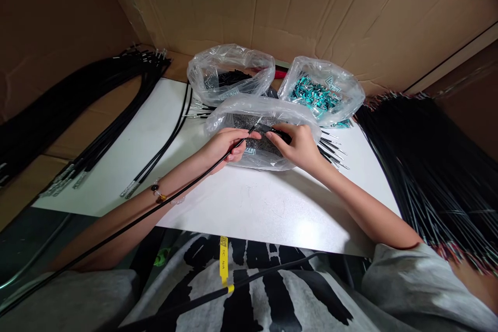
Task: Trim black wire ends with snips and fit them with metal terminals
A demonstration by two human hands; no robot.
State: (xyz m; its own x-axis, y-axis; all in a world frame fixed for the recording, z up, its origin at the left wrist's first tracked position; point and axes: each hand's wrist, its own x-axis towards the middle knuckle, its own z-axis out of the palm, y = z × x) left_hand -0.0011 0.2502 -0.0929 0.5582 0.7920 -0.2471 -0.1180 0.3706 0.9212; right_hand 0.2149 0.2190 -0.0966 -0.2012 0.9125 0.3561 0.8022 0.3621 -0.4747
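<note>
My left hand (229, 146) is closed on the end of a thin black cable (194, 182), whose silvery tip points up and away. The cable runs back over my left forearm to the lower left. Close beside that tip, my right hand (298, 142) pinches a small dark piece (283, 135), partly covered by the fingers; I cannot make out its kind. Both hands are over an open clear plastic bag (264, 106) holding many tiny grey metallic parts.
Behind stand a bag of black pieces (233, 79) and a bag of teal-and-silver parts (317, 94). Bundles of black cables lie left (73, 93) and right (428, 166) on the white table (264, 207). Cardboard walls (272, 10) enclose it. A yellow-tagged cable (194, 302) crosses my lap.
</note>
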